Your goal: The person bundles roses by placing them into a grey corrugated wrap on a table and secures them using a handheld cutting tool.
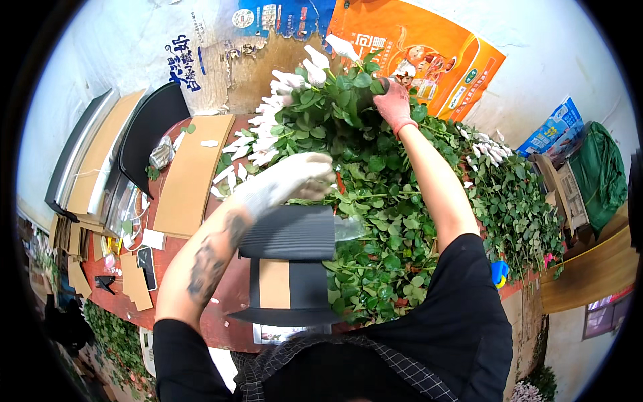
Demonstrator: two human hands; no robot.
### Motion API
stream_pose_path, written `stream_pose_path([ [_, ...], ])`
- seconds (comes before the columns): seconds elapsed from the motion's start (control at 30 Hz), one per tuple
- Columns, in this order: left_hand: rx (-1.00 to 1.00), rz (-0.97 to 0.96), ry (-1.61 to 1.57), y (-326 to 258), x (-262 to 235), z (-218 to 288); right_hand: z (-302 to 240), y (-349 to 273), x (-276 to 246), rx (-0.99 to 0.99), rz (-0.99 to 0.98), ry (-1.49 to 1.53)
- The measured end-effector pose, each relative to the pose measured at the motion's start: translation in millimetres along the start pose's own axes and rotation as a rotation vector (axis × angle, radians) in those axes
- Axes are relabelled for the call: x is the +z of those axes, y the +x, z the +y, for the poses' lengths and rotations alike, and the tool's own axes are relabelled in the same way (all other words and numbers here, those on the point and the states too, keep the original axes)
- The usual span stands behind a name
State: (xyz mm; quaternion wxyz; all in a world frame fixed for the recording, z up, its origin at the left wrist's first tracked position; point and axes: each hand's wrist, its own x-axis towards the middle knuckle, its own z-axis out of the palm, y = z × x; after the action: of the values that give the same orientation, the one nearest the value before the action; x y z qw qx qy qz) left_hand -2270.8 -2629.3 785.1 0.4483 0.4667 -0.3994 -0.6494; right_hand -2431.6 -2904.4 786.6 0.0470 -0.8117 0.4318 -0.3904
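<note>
A big heap of leafy green rose stems (pixel 382 221) with white wrapped buds (pixel 268 134) covers the table. My left hand (pixel 295 175), in a white glove, rests curled on the stems near the pile's left edge, just above a dark corrugated sheet (pixel 289 231). My right hand (pixel 394 104), in a pink glove, reaches far forward and grips a stem among the leaves at the top of the pile. Whether the left hand actually holds a stem is hidden by the leaves.
Brown cardboard sheets (pixel 191 174) lie at the left on the red-brown table (pixel 224 301), with a phone (pixel 147 266) and small cardboard pieces nearby. Dark sheets (pixel 151 130) lean at the far left. More stems with white buds (pixel 495 167) lie at right, beside boxes and a green bag (pixel 599 171).
</note>
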Motion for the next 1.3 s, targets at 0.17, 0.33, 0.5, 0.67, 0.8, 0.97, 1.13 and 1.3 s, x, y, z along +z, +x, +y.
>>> stream_pose_path([
  [0.17, 0.137, 0.252, -0.398, 104.4, -3.6, -14.9, -1.1, -6.4, -10.0, -0.052, 0.104, 0.159],
  [0.33, 0.424, 0.284, -0.470, 152.4, 5.2, -1.3, -3.1, -17.7, -25.7, -0.151, 0.073, 0.338],
  [0.5, 0.444, 0.142, -0.678, 163.7, 18.7, 20.2, 12.8, -27.5, -41.3, -0.144, -0.015, 0.464],
  [0.67, 0.492, 0.204, -0.654, 172.7, -2.4, 31.6, 13.4, -23.8, -45.9, -0.130, -0.161, 0.599],
  [0.8, 0.486, -0.067, -0.421, 164.6, -1.9, 29.2, 15.2, -23.7, -47.6, -0.197, -0.100, 0.458],
  [0.97, 0.617, 0.173, -0.294, 180.1, -7.0, 21.4, -33.1, -38.8, -57.4, -0.376, -0.226, -0.277],
  [1.13, 0.568, 0.525, -0.178, 186.9, 6.7, 26.1, -26.5, -41.6, -81.3, -0.260, -0.062, 0.484],
  [1.3, 0.738, 0.149, 0.331, 140.2, 62.2, 59.9, -26.3, -45.4, -72.4, -0.270, -0.040, 0.328],
])
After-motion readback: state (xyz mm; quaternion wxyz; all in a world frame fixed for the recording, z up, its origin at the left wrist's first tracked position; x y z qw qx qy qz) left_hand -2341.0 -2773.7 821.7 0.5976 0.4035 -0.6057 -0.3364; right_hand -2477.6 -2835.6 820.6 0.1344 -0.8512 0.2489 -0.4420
